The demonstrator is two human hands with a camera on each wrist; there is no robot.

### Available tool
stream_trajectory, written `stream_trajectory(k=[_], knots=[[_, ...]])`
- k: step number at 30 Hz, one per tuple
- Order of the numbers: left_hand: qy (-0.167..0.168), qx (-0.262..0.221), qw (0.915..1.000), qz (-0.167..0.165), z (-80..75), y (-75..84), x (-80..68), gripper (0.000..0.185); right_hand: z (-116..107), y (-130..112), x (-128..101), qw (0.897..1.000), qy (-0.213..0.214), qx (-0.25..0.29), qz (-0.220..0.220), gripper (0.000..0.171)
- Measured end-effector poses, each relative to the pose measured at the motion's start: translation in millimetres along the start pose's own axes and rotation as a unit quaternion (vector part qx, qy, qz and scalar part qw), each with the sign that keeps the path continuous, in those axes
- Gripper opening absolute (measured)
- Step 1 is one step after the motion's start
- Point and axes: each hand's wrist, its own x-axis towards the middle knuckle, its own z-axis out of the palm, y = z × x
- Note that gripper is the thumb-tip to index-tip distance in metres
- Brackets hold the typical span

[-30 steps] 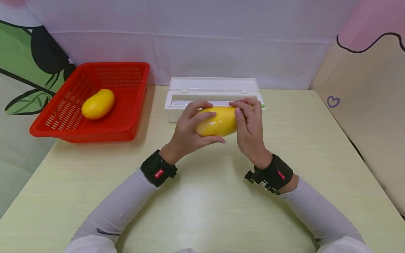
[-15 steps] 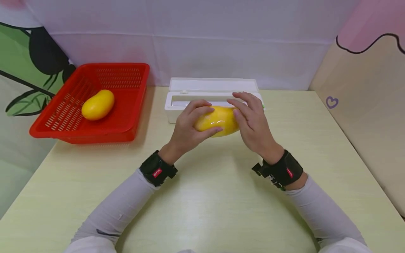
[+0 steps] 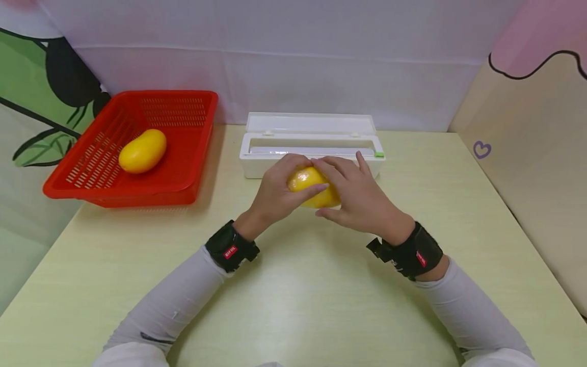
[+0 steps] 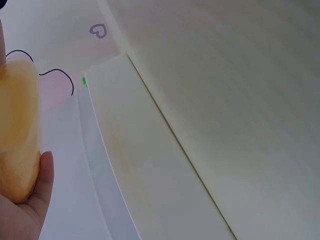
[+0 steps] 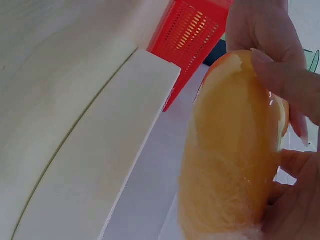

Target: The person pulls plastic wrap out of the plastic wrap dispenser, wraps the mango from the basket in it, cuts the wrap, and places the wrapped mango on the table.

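A yellow mango (image 3: pixel 306 178) is held up between both hands, above the table in front of a white cling film box. My left hand (image 3: pixel 272 196) grips its left end, thumb across the near side. The right hand (image 3: pixel 364 201) curls around the right part, fingers over the top and thumb low on the near side; its little finger sticks up. In the right wrist view, crinkled clear film clings to the lower end of the mango (image 5: pixel 230 140). The left wrist view shows only part of the mango (image 4: pixel 17 120) at its left edge. My hands hide much of the fruit.
Behind the hands the cling film box (image 3: pixel 254 167) stands with its lid raised, a clear roll inside and a green tab at its right end. A red basket (image 3: pixel 183 196) at the left holds another mango (image 3: pixel 142 151). A cloth backdrop (image 3: pixel 293 86) hangs along the table's back.
The right hand has let its fingers lift, then come back over the mango further left, covering more of it. The mango has turned and sits slightly lower. The left hand keeps its grip.
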Motion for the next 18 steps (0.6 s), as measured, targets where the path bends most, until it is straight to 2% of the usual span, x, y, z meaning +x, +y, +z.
stream_trajectory(k=[11,15,18], knots=[[-0.018,0.008,0.9995,-0.026,2.4,-1.4,-2.3,0.044,3,5,2,1.000,0.008,0.007,-0.008,0.089],[-0.028,0.035,0.9986,-0.027,1.1,-0.7,-2.0,0.046,0,8,2,1.000,-0.004,0.007,0.008,0.088],[-0.027,0.050,0.9980,-0.027,-1.2,0.3,-1.3,0.046,-6,12,1,0.999,-0.016,0.014,0.037,0.087]])
